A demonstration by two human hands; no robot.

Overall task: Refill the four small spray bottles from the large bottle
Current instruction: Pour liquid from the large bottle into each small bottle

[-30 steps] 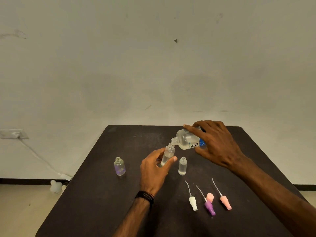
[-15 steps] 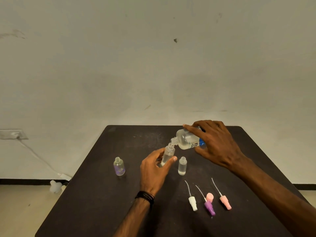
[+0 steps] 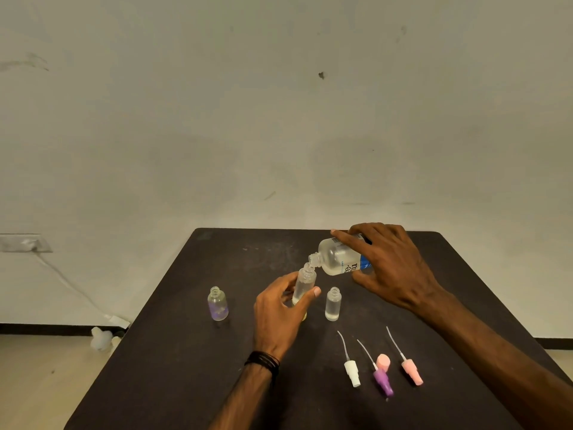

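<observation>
My right hand [image 3: 392,265] grips the large clear bottle [image 3: 336,257] with a blue label, tipped on its side with its mouth over a small bottle. My left hand [image 3: 280,311] holds that small clear spray bottle [image 3: 305,282] upright above the dark table [image 3: 186,367], neck touching the large bottle's mouth. Another small clear bottle [image 3: 333,304] stands uncapped just right of my left hand. A small purple-tinted bottle [image 3: 218,304] stands uncapped to the left. A yellowish object peeks out below my left hand; I cannot tell what it is.
Three spray heads with dip tubes lie on the near right of the table: white [image 3: 352,370], purple [image 3: 383,380] and pink [image 3: 412,370], with a pink cap [image 3: 383,362] among them. A white object [image 3: 100,338] and a cable lie on the floor at the left.
Both hands hold almost the same pose. The large bottle stays tipped over the held small bottle.
</observation>
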